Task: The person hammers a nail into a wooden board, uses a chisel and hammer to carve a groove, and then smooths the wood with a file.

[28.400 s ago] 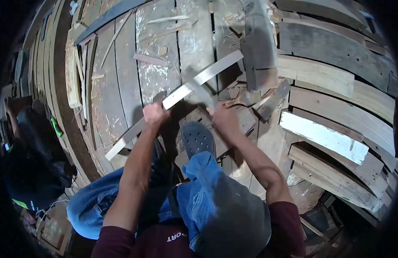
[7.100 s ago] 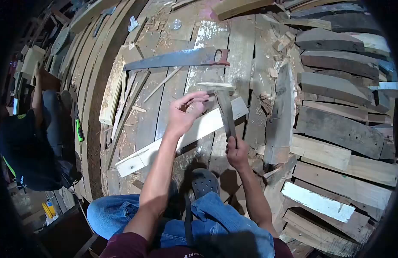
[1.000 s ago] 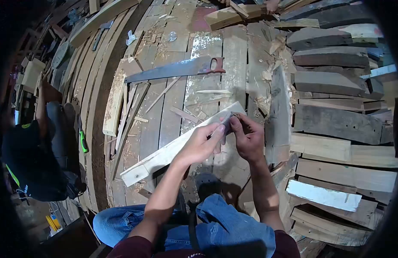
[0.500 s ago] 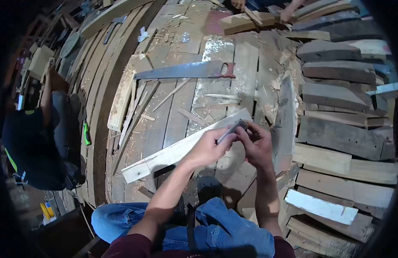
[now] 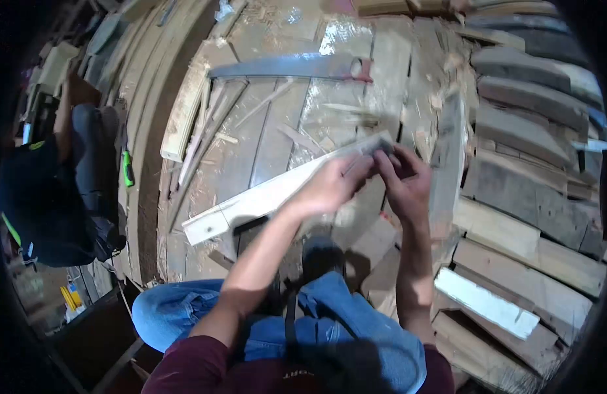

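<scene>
- The left hand (image 5: 333, 187) is curled shut over the far end of a pale wooden batten (image 5: 257, 200). Blur hides whether it clamps the wood itself.
- The right hand (image 5: 406, 182) meets it fingertip to fingertip, pinching a small dark item (image 5: 371, 148) too smeared to name.
- The batten's long axis runs from the fingertips back and leftward, so it lies under the left hand, the nearer one.
- Beyond the fingertips lies a handsaw (image 5: 290, 65), well apart.
- Far off to the left of the left hand sits a co-worker (image 5: 41, 190), and nearer in lies a green-handled tool (image 5: 127, 169).
</scene>
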Demonstrator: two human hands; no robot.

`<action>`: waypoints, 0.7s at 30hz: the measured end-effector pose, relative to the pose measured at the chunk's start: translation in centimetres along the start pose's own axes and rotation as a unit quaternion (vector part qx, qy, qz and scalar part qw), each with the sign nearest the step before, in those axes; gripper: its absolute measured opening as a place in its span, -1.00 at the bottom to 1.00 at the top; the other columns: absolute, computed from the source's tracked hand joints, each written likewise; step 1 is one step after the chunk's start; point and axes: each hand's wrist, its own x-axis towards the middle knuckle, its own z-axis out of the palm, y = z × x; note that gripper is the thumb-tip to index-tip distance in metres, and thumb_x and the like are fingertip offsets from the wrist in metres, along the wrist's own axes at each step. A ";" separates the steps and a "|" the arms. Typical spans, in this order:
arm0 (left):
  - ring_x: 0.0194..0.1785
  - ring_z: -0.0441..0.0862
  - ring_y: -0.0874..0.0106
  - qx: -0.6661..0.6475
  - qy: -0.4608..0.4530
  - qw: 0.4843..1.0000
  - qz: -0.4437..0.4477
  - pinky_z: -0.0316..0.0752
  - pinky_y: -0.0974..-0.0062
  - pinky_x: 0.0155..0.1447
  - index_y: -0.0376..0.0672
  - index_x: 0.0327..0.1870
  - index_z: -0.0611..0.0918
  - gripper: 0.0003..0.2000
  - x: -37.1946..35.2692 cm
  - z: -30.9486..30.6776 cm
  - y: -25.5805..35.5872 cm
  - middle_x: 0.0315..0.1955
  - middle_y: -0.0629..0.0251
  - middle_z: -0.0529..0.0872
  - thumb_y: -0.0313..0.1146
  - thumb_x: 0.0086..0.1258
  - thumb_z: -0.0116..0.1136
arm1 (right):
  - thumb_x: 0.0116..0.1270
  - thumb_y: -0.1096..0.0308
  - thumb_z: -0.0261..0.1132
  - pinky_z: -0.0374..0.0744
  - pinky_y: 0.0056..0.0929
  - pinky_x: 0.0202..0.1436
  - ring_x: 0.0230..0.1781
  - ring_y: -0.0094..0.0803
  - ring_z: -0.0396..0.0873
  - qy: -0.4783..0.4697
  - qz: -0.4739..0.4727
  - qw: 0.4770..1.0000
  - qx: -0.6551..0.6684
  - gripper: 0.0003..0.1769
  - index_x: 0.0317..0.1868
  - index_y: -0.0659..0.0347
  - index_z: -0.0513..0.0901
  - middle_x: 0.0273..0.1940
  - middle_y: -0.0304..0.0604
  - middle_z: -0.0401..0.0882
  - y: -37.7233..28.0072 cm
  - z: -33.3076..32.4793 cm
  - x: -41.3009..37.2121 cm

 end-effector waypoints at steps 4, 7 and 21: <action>-0.66 0.28 0.71 0.030 0.063 0.996 0.056 0.16 0.68 -0.58 -0.19 -0.31 0.51 -0.59 0.2 -1.5 -1.6 -0.65 0.53 0.39 -0.03 0.61 -0.18 | 0.32 0.32 0.35 0.59 -0.54 -0.20 -0.19 -0.47 0.68 0.039 0.076 0.996 -0.020 -0.72 -0.08 0.36 0.65 -0.19 -0.01 0.73 4.8 -0.1 -0.6; -0.66 0.29 0.70 0.003 0.095 0.994 0.050 0.18 0.68 -0.57 -0.20 -0.31 0.53 -0.56 0.1 -2.7 -1.8 -0.64 0.52 0.40 0.01 0.60 -0.18 | 0.27 0.21 0.36 0.62 -0.36 -0.16 -0.20 -0.21 0.71 -0.001 0.139 0.949 -0.283 -0.66 -0.09 0.32 0.67 -0.23 0.11 0.71 12.3 -0.9 -2.6; -0.66 0.31 0.69 -0.011 0.059 0.997 0.042 0.20 0.69 -0.57 -0.21 -0.22 0.54 -0.56 0.0 -2.7 -1.6 -0.60 0.49 0.42 0.02 0.61 -0.22 | 0.15 0.33 0.32 0.58 -0.07 -0.14 -0.24 0.03 0.63 -0.104 0.086 0.788 -0.600 -0.82 -0.32 0.27 0.63 -0.27 0.10 0.65 24.3 -3.5 -8.7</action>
